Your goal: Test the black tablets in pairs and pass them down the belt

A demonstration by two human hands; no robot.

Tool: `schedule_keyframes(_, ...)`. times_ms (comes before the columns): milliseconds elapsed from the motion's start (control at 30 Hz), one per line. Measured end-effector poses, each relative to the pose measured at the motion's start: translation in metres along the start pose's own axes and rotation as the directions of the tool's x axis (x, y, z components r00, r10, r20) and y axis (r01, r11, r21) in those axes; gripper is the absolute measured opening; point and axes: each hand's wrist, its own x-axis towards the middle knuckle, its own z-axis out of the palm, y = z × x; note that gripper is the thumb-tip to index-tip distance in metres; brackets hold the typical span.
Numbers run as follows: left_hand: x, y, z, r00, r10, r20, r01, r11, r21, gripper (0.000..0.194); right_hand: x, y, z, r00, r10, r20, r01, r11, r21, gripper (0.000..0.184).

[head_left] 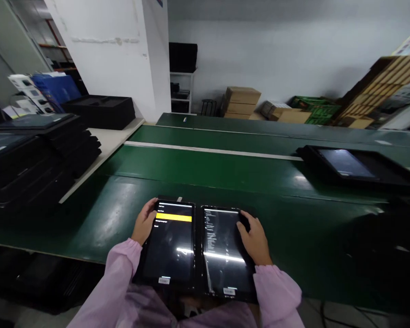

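Two black tablets lie side by side at the near edge of the green table, both with lit screens. My left hand (145,223) grips the outer edge of the left tablet (172,250), its thumb over the frame. A yellow highlighted line and white menu text show on that screen. Around the outer edge of the right tablet (223,241) my right hand (254,237) is closed, thumb on the glass. Small white text runs down this screen's left side. Each tablet bears a white label at its lower edge. The fingers underneath are hidden.
Black foam trays (37,159) are stacked at the left, with tablets on top. A black tray (392,171) holding another tablet sits on the green table (205,171) at the right. A dark object (379,255) stands at the near right. Cardboard boxes (241,101) stand by the wall.
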Motion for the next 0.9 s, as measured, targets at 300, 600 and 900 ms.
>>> schedule_keyframes(300, 0.0044, 0.0007, 0.0017, 1.0, 0.01, 0.0, -0.01, 0.999, -0.033, 0.052, 0.0006, 0.0002, -0.0064, 0.998, 0.045, -0.042, -0.042, 0.996, 0.084, 0.046)
schedule_keyframes(600, 0.0015, 0.007, 0.0064, 1.0, -0.005, -0.026, 0.004, 0.999, -0.052, 0.05, 0.0004, -0.0032, -0.0093, 0.999, 0.038, -0.024, -0.037, 0.999, 0.034, 0.045)
schedule_keyframes(900, -0.0046, 0.0007, 0.0045, 1.0, 0.003, -0.018, -0.003, 1.0, -0.031, 0.05, -0.0046, -0.0008, -0.0099, 0.999, 0.034, -0.002, -0.034, 0.999, 0.0, 0.045)
